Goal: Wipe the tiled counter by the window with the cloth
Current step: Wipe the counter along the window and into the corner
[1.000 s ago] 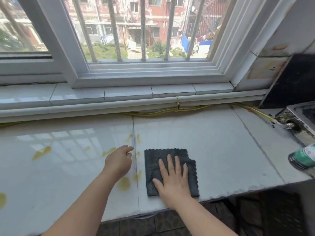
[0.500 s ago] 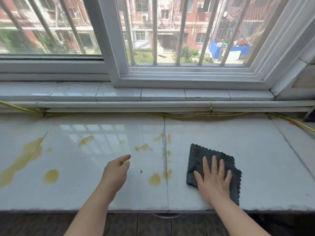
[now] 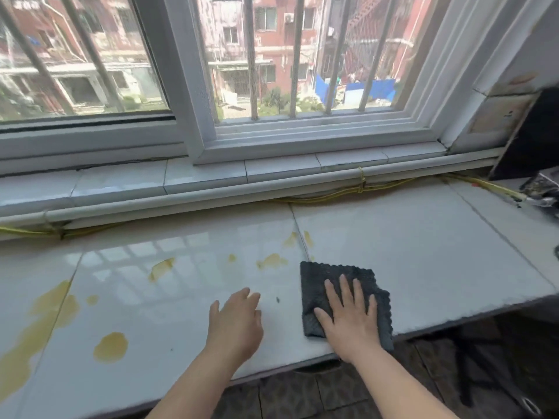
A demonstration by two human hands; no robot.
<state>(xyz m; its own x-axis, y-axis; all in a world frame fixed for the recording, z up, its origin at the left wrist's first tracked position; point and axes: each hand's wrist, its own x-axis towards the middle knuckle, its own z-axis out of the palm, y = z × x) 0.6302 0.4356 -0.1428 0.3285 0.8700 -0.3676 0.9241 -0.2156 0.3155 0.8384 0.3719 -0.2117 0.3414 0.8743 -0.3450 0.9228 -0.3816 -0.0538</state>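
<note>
- On the white tiled counter (image 3: 408, 252) below a barred window (image 3: 272, 71): two bare hands, seen from above, forearms reaching in from the bottom edge.
- R hand (image 3: 349, 320) lies flat, palm down, on a dark grey cloth (image 3: 320, 285); fingers straight & slightly spread, pointing twd the window. Not gripping, just pressing the cloth to the tile.
- Cloth is folded to a rough square w/ scalloped edges, near the counter's front edge, just right of a tile joint.
- L hand (image 3: 236, 322) is beside the cloth, not touching it; palm down, fingers loosely curled & relaxed, holding nothing. Can't tell if it rests on the tile or hovers.
- Yellow stains (image 3: 110, 347): small ones beyond & left of the cloth, bigger patches at far left of the counter.
- Yellow cord (image 3: 332, 196) runs along the back of the counter under the sill.
</note>
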